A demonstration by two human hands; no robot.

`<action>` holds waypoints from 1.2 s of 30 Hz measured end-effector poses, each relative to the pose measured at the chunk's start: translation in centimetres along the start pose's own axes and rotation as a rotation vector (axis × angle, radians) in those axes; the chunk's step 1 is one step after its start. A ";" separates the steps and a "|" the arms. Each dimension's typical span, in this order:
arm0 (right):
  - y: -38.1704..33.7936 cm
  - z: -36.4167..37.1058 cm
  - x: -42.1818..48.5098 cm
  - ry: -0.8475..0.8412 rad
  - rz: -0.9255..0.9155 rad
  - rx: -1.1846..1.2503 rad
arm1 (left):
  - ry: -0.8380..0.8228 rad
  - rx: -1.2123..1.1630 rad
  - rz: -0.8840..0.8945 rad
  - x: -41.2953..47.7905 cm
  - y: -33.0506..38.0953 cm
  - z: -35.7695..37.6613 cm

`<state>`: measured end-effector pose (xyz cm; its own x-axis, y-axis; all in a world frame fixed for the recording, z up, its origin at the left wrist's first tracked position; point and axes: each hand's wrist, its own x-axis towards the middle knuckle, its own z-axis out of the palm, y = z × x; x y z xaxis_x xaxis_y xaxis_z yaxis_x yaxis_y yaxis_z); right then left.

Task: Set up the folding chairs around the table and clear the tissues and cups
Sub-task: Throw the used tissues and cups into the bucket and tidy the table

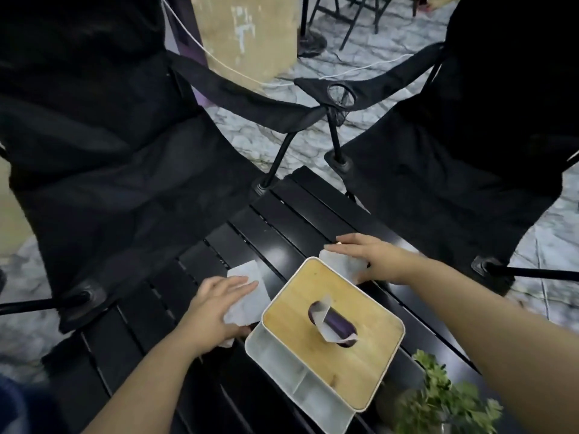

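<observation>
Just left of the tissue box (332,327) the left tissue (253,303) is pinned flat by the straight-fingered left hand (216,303), and at the box's far corner the right tissue (338,261) is covered by the flat right hand (374,261), seemingly so the 2 can be gathered and cleared.

dim, soft overall, glare on the table (282,245), edges warped.

Both forearms (150,380) are showing bare all the way down to the left hand (219,303) and the right hand (374,260); a blurred patch of dark blue cloth (12,405) is peeking in at the lower-left corner.
</observation>
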<state>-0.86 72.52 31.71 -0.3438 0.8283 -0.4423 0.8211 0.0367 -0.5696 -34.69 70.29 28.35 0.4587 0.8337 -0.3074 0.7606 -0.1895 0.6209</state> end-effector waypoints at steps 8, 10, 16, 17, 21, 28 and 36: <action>-1.2 0.9 0.5 0.283 0.071 -0.033 | 0.316 -0.068 -0.066 0.9 1.1 -0.8; -2.6 -0.3 0.1 0.391 0.060 -0.036 | 0.395 -0.082 -0.063 0.4 1.9 -2.2; -11.8 -3.4 -2.4 0.506 -0.032 0.109 | 0.566 -0.108 -0.053 -4.5 4.6 -7.7; -13.9 -3.4 -2.8 0.512 -0.064 0.116 | 0.582 -0.110 -0.053 -6.1 4.9 -8.7; -22.1 -1.1 -4.2 0.472 -0.173 0.195 | 0.645 -0.135 -0.071 -13.9 4.7 -11.9; -35.5 10.5 -3.5 0.257 -0.312 0.220 | 0.772 -0.231 -0.421 -29.0 -4.8 -12.3; -47.9 29.9 2.8 -0.089 -0.279 0.243 | 0.864 -0.404 -0.909 -42.3 -20.9 -7.9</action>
<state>-54.76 56.39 37.01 -0.5863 0.7527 -0.2994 0.5617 0.1114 -0.8198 -73.63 43.08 34.03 -0.6945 0.6694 -0.2637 0.3803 0.6527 0.6552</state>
